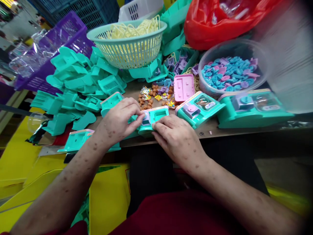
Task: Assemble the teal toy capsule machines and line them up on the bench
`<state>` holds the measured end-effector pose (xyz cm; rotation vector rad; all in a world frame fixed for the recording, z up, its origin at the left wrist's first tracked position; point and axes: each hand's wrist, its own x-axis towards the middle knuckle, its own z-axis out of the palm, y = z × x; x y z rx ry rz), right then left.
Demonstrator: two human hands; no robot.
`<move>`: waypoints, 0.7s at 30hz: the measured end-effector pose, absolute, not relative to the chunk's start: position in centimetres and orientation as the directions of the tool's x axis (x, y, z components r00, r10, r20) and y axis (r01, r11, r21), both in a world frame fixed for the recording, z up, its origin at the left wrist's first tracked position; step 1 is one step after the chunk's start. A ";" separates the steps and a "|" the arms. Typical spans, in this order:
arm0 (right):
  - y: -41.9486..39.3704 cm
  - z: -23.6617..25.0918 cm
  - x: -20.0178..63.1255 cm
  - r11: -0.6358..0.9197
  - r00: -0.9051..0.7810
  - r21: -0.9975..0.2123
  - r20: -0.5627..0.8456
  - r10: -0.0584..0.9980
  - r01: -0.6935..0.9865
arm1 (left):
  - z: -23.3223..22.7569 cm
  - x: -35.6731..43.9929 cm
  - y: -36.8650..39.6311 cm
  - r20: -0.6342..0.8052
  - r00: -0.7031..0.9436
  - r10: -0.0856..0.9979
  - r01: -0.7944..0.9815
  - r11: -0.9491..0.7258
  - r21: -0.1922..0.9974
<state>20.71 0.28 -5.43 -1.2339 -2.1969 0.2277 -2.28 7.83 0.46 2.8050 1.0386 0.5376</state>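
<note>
A turquoise plastic toy casing (159, 113) with a pinkish top edge lies at the table's front edge between my hands. My right hand (174, 134) grips its near right side, thumb and fingers closed on the rim. My left hand (121, 119) is closed, thumb and forefinger pinched at a small lilac part (146, 119) on the casing's left half. The fingertips partly cover that part. Just right of it sits a similar toy (199, 109) with a lilac knob piece and a clear window. Beyond that stands another such toy (254, 109).
Turquoise casings (80, 78) are heaped at the left. Brown figures and wrapped bits (149, 98) lie behind my hands, near a pink panel (184, 87). A green basket (127, 40) holds yellow loops; a clear tub (205, 80) holds blue and pink parts. A red bag (199, 31) stands behind.
</note>
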 end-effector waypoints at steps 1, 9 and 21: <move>0.3 -5.4 20.7 0.553 -0.384 -0.420 0.422 0.821 0.720 | 0.6 -2.2 7.9 0.277 0.722 0.634 0.607 -0.772 0.186; 0.2 -5.5 20.6 0.548 -0.377 -0.401 0.430 0.820 0.735 | 1.3 -0.8 7.9 0.176 0.785 0.594 0.591 -0.803 0.074; -0.7 -6.6 20.7 0.616 -0.312 -0.450 0.581 0.752 0.646 | 4.2 -2.6 6.9 0.157 0.669 0.727 0.642 -0.671 0.372</move>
